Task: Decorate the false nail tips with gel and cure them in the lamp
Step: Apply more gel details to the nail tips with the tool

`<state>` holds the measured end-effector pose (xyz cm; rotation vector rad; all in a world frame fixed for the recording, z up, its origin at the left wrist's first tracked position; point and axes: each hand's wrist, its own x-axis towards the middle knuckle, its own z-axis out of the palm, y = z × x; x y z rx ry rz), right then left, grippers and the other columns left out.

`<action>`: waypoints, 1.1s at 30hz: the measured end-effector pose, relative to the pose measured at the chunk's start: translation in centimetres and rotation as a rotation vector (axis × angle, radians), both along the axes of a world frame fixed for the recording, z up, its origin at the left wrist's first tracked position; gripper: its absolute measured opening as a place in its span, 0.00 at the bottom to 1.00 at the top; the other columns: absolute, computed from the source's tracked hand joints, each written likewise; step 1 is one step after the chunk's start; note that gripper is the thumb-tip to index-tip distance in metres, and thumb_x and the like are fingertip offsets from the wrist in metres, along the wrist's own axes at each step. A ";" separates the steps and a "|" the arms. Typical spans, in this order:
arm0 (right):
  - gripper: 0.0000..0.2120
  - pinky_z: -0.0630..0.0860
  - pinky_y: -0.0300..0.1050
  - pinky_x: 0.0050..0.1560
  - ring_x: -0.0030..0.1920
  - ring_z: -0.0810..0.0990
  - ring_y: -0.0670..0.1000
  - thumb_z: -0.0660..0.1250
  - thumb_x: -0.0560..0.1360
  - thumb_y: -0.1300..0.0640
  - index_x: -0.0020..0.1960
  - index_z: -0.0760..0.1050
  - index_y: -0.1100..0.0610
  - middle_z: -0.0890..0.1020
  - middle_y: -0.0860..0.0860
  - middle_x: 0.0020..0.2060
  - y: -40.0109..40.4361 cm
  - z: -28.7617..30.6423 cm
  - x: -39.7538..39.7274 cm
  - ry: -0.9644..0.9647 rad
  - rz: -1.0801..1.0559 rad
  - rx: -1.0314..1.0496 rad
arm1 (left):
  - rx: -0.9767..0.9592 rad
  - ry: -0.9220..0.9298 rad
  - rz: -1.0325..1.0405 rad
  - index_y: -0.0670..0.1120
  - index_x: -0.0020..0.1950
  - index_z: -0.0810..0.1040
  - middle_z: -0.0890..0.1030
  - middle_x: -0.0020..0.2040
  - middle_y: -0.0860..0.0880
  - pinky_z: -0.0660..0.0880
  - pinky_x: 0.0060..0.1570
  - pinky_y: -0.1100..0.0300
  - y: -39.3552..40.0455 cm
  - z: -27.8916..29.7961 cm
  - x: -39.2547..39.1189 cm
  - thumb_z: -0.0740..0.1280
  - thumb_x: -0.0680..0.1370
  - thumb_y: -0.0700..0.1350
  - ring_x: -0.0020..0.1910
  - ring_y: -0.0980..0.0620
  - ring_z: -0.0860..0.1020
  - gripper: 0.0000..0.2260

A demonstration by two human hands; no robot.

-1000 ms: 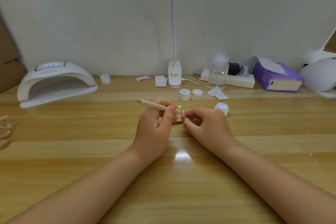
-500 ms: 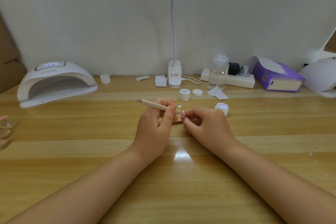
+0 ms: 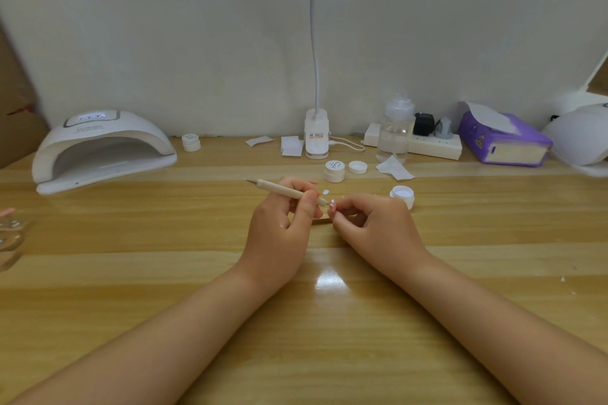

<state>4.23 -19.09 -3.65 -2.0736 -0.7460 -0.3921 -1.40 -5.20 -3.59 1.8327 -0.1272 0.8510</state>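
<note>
My left hand (image 3: 279,227) grips a cream-coloured nail art pen (image 3: 279,189), its fine tip touching a small pink false nail tip (image 3: 332,205). That tip is pinched in the fingertips of my right hand (image 3: 371,223). Both hands meet over the middle of the wooden table (image 3: 164,273). A loose white nail tip (image 3: 325,192) lies just behind them. An open gel jar (image 3: 403,195) stands to the right of my right hand. The white curing lamp (image 3: 98,148) sits at the back left, its opening facing me.
A closed gel jar (image 3: 334,170) and a loose lid (image 3: 357,167) stand behind my hands. Further back are a desk lamp base (image 3: 316,138), a clear bottle (image 3: 394,128), a power strip (image 3: 427,141), a purple tissue pack (image 3: 503,138) and another jar (image 3: 191,142).
</note>
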 end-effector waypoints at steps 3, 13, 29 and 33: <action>0.04 0.73 0.33 0.38 0.31 0.77 0.39 0.70 0.71 0.58 0.43 0.83 0.52 0.83 0.43 0.34 0.0 0.0 0.0 -0.002 0.003 -0.009 | -0.011 0.001 -0.006 0.54 0.43 0.74 0.82 0.35 0.48 0.74 0.39 0.68 0.0 0.0 0.0 0.61 0.76 0.47 0.37 0.59 0.81 0.04; 0.03 0.73 0.34 0.38 0.31 0.77 0.40 0.70 0.71 0.57 0.42 0.83 0.52 0.83 0.42 0.34 0.1 -0.1 0.1 -0.002 0.001 0.002 | 0.003 0.009 0.011 0.54 0.43 0.74 0.82 0.35 0.49 0.73 0.39 0.67 0.0 0.0 -0.1 0.61 0.76 0.48 0.37 0.59 0.80 0.04; 0.03 0.74 0.36 0.38 0.30 0.76 0.40 0.71 0.71 0.57 0.40 0.83 0.51 0.81 0.40 0.31 0.1 -0.2 0.2 -0.008 -0.002 0.025 | -0.014 -0.149 -0.017 0.54 0.49 0.73 0.81 0.40 0.52 0.76 0.44 0.62 -0.1 0.7 -0.6 0.59 0.79 0.49 0.43 0.55 0.81 0.04; 0.03 0.74 0.36 0.38 0.31 0.77 0.40 0.70 0.71 0.57 0.40 0.83 0.51 0.82 0.42 0.33 0.0 -0.2 0.2 0.004 -0.003 0.027 | -0.002 -0.115 0.026 0.55 0.45 0.73 0.80 0.35 0.51 0.72 0.40 0.71 -0.2 0.6 -0.7 0.60 0.78 0.44 0.39 0.58 0.80 0.06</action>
